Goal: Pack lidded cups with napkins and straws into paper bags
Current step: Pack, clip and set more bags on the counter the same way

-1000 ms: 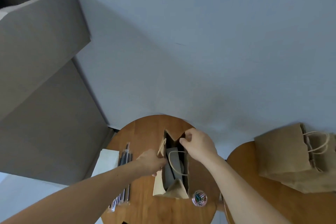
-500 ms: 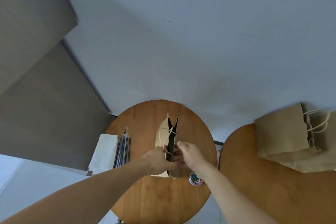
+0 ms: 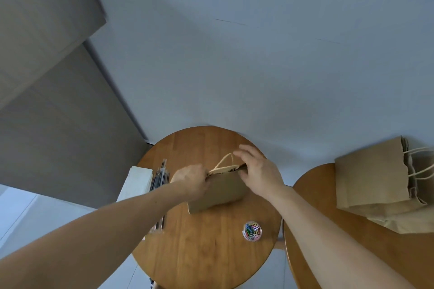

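Observation:
A brown paper bag point(image 3: 219, 191) stands on the round wooden table point(image 3: 206, 253), its mouth pressed nearly closed and a rope handle point(image 3: 224, 162) looping up. My left hand point(image 3: 191, 179) pinches the bag's top left edge. My right hand point(image 3: 258, 171) grips the top right edge, some fingers spread above it. The bag's contents are hidden. Wrapped straws point(image 3: 160, 175) and a stack of white napkins point(image 3: 136, 182) lie at the table's left side, partly under my left arm.
A clear round tub of coloured paper clips point(image 3: 252, 230) sits at the table's right front. A second wooden table point(image 3: 333, 253) on the right carries a pile of flat paper bags point(image 3: 375, 180). A wall rises right behind both tables.
The bag's mouth, wide open a second ago, has been pressed together by both hands. The bag now shows its broad side, and the clip tub sits farther from it.

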`<state>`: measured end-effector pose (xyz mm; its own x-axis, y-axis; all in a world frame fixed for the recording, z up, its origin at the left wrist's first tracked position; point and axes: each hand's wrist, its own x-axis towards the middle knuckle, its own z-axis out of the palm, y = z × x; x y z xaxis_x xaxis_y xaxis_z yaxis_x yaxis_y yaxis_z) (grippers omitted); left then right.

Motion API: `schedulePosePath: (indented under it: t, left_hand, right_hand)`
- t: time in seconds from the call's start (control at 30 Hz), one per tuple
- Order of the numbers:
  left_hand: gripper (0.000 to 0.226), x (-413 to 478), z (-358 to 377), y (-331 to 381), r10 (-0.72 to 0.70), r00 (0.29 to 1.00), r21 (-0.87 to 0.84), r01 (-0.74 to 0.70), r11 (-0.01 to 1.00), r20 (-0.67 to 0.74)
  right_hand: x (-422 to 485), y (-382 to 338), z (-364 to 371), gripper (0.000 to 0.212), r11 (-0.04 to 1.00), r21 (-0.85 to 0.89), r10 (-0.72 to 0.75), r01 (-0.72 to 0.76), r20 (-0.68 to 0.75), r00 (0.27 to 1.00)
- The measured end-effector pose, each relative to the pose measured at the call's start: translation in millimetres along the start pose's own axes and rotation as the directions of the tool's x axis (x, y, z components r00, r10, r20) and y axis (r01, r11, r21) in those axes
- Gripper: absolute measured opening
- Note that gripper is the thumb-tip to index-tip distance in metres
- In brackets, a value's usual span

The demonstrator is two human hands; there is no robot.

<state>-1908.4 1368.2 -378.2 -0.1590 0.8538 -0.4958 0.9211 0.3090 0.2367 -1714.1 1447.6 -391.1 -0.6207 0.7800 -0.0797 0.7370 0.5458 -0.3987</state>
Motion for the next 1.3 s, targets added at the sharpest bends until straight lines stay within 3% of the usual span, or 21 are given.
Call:
schedulePosePath:
  t: [0.1, 0.2, 0.4, 0.5, 0.57, 0.6, 0.67, 0.77, 0.83, 1.07, 1.3]
  left_hand:
    - [0.037, 5, -10, -4, 0.043, 0.999, -0.023, -0.043, 0.999, 0.003]
    - [0.018, 3, -11, -7, 0.04, 0.997, -0.11, -0.047, 0.993, -0.066]
    - [0.016, 3, 6, -10, -0.003, 0.969, -0.268, -0.065, 0.961, -0.245]
    - [0.016, 6, 11, -17, -0.006, 0.97, -0.284, -0.066, 0.957, -0.243]
    - [0.017, 8, 12, -22, -0.011, 0.969, -0.302, -0.066, 0.951, -0.248]
    - [0.017, 9, 14, -23, -0.014, 0.967, -0.307, -0.068, 0.949, -0.256]
    - [0.018, 9, 18, -24, -0.026, 0.958, -0.315, -0.069, 0.946, -0.286]
    - [0.019, 10, 26, -23, -0.053, 0.94, -0.318, -0.061, 0.946, -0.336]
    - [0.017, 11, 30, -26, -0.069, 0.93, -0.332, -0.059, 0.941, -0.362]
    - [0.016, 12, 41, -32, -0.066, 0.923, -0.376, -0.089, 0.922, -0.38]
    - [0.019, 11, 42, -35, -0.049, 0.938, -0.409, -0.102, 0.907, -0.342]
  right_hand:
    - [4, 2, 1, 0.013, 0.997, -0.077, -0.009, 0.008, -0.017, 1.0]
    - [3, 0, 6, 0.013, 0.991, -0.133, 0.005, -0.013, -0.064, 0.998]
    - [-3, -3, 12, 0.015, 0.998, -0.058, -0.037, 0.031, -0.103, 0.994]
    - [-16, 9, 11, 0.018, 0.993, 0.1, -0.018, 0.054, -0.329, 0.944]
    - [-29, 24, 16, 0.017, 0.97, 0.228, 0.181, -0.081, -0.464, 0.867]
    - [-36, 33, 22, 0.014, 0.943, 0.285, 0.289, -0.171, -0.451, 0.845]
    - [-50, 50, 45, 0.01, 0.908, 0.27, 0.39, -0.322, -0.26, 0.883]
    - [-70, 66, 88, 0.014, 0.91, 0.071, 0.398, -0.408, 0.125, 0.909]
    - [-79, 71, 111, 0.016, 0.906, -0.007, 0.411, -0.423, 0.249, 0.877]
    - [-86, 72, 158, 0.018, 0.884, -0.238, 0.467, -0.401, 0.465, 0.752]
    - [-86, 73, 166, 0.022, 0.885, -0.24, 0.466, -0.4, 0.426, 0.776]
